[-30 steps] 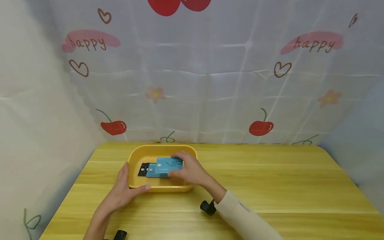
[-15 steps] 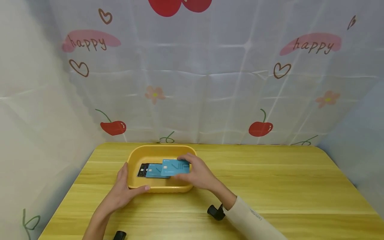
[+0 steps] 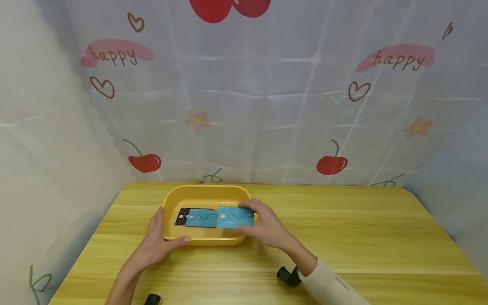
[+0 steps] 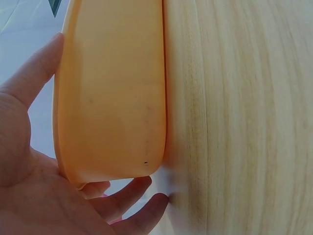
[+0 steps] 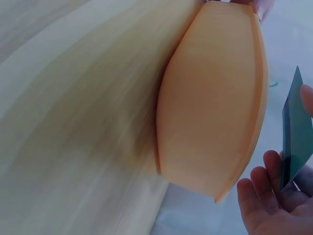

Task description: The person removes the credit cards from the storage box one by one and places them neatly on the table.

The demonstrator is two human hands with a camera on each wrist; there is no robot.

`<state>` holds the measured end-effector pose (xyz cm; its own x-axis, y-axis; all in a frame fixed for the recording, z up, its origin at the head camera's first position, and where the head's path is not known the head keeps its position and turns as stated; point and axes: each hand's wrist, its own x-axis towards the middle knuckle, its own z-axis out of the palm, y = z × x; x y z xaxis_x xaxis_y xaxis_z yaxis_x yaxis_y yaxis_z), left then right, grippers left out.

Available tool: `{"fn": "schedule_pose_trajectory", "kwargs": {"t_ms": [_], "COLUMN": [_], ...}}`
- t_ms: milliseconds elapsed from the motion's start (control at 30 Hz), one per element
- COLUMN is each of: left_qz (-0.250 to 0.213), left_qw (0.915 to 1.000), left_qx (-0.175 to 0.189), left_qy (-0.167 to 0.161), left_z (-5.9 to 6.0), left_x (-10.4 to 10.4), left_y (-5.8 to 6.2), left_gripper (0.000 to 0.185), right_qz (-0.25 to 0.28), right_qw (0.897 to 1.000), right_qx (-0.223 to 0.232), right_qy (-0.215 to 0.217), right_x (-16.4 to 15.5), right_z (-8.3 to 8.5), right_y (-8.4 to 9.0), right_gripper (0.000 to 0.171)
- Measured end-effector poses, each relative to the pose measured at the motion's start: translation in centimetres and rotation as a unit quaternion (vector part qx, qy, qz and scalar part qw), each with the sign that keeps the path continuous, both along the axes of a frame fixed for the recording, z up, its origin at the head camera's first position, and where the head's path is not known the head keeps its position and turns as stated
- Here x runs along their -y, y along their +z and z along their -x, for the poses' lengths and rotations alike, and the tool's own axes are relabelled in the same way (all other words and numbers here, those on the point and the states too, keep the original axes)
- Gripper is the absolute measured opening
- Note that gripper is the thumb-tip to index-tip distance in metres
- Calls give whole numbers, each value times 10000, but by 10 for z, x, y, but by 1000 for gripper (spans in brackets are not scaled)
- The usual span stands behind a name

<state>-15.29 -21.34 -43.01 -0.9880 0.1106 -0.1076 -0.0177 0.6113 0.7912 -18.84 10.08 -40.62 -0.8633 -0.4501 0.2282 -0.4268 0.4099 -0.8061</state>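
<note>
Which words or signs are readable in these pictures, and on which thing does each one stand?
"VIP": blue card held by the right hand.
"VIP": second blue card in the yellow tray.
"happy": backdrop cloth, left and right.
Black card and sleeve print: too small to read.

Home-like corner: cherry-print curtain (image 3: 244,97) behind wooden table (image 3: 343,237).

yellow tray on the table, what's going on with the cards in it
A person steadies the shallow yellow plastic tray on the wooden table with the left hand. The right hand pinches a blue VIP card above the tray's right rim. Another blue card and a black card lie overlapping inside the tray.
</note>
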Motion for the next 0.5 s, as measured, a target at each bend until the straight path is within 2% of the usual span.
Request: {"fn": "schedule_pose_trajectory", "kwargs": {"t_ms": [233, 500], "left_qz": [2, -13], "left_qw": [9999, 10000], "left_qx": [130, -12], "left_qy": [33, 37], "left_z": [-1, 0], "left_x": [-1, 0], "left_y": [0, 1], "left_gripper": [127, 127], "right_qz": [130, 168], "right_qw": [9998, 9998], "right_qx": [69, 72], "right_qy": [-109, -101], "right_x": [-21, -38], "right_z": [4, 7], "right_y": [-8, -16], "right_gripper": [52, 52]}}
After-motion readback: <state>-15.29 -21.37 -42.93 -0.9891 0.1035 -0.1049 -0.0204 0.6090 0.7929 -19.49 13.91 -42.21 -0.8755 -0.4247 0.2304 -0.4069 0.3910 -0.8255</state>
